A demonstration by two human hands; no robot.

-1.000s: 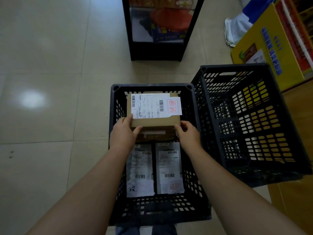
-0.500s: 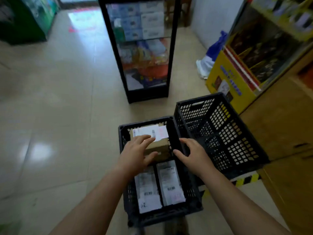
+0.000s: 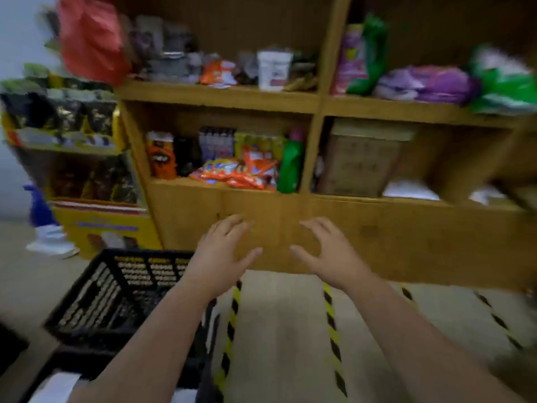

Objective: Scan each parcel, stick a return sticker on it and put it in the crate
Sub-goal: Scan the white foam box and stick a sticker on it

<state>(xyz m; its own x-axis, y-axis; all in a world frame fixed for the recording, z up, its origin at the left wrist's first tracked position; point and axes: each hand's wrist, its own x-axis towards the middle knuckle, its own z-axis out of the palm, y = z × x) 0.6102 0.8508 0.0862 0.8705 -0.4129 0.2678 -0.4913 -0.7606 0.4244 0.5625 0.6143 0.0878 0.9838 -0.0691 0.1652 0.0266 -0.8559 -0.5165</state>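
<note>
My left hand and my right hand hang in the air in front of a wooden shelf unit, fingers spread and holding nothing. At the lower left stands an empty black plastic crate. Below it, at the bottom left edge, shows the rim of the second crate, with a white parcel label inside it, mostly hidden by my left forearm. The whole view is blurred by motion.
The shelf unit holds snack bags, a green bottle and a cardboard box. A yellow display stand is at the left. Yellow-black tape strips cross the floor under my arms.
Both hands have let go of the cardboard parcel, which stays in the crate, and lifted away. My view has swung up and to the right, from the crates to the wooden shelves.
</note>
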